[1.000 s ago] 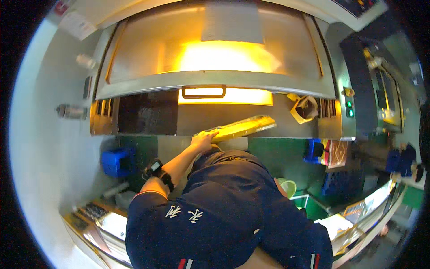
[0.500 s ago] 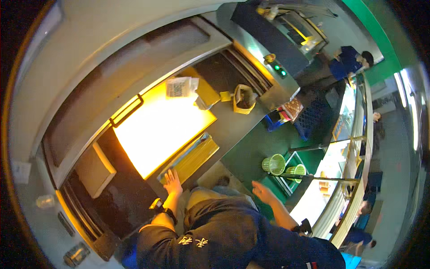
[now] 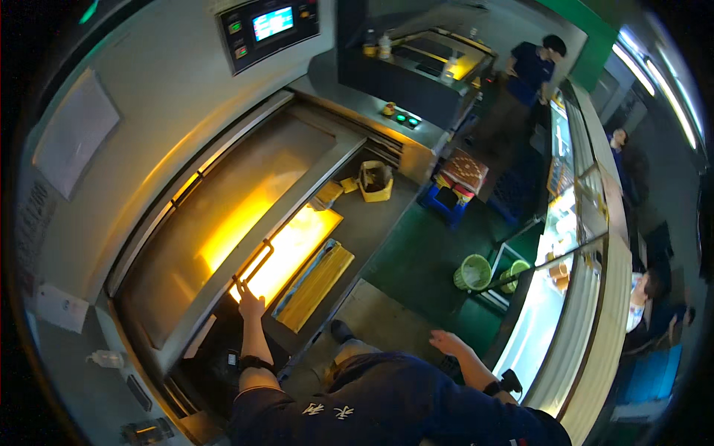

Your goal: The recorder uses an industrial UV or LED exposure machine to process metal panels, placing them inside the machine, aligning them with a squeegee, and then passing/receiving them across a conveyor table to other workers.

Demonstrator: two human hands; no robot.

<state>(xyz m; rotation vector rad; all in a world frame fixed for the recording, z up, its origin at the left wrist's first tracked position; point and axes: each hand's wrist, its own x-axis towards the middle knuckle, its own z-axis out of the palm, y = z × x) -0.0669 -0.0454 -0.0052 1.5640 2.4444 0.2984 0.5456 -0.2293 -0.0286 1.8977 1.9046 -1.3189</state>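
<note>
My left hand (image 3: 251, 303) reaches to the near end of a dark bar handle (image 3: 260, 260) on the front edge of a large machine's lid (image 3: 253, 186). Its fingers are apart, with the tips at the handle; a firm grip does not show. Beneath the lid's edge glows a bright yellow lit panel (image 3: 294, 245). Beside it on the machine's bed lies a long yellow slab (image 3: 318, 288) with a blue-grey strip along one side. Over the floor, away from the machine, my right hand (image 3: 449, 343) hangs in the air, fingers loosely apart and holding nothing.
A yellow box (image 3: 377, 195) stands at the bed's far end. A control panel with a screen (image 3: 273, 24) is on the wall. Green baskets (image 3: 473, 273) and a blue stool (image 3: 446, 204) stand to the right, before a brightly lit counter (image 3: 529, 312). A co-worker (image 3: 530, 70) stands further back.
My left hand has gone from the yellow slab to the lid's handle. Less of the lit panel shows below the lid's edge. The view has shifted, bringing the wall screen into sight.
</note>
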